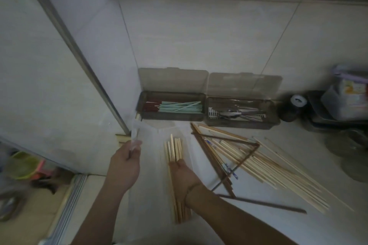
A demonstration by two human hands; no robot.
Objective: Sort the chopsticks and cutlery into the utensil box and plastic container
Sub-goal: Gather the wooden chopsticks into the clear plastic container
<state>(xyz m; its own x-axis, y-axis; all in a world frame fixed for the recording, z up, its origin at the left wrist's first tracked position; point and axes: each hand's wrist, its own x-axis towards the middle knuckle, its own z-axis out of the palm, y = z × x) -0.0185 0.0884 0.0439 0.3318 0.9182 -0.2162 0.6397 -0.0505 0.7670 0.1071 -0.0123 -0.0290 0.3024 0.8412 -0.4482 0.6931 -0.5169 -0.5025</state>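
Item: bundle of pale wooden chopsticks. Held lengthwise in the right hand, whose fingers are curled round the middle of the bundle; tips project past the fingers toward 12 o'clock, butt ends run back under the wrist toward 6 o'clock. The bundle sits over, apparently inside, a clear plastic container on the counter; its walls are faint and whether the sticks touch its floor cannot be told.

Handling note (judgement): the step appears to be laying the bundle into the container. Best done by keeping the sticks parallel to the long walls, lowering them flat, and easing the fingers off only once the ends rest, so none fan out or ride over the rim.

Left hand: at 9 o'clock of the bundle, fingers pinching the container's raised translucent edge or lid, steadying it. Which of the two it is cannot be told.

Loose stock: heap of pale and brown chopsticks at 3 o'clock, apart from the grip, unsorted; one dark stick at 4 o'clock.

Utensil box, lid up, at 12 o'clock, holding green and red chopsticks. Second box at 1 o'clock, holding metal cutlery.
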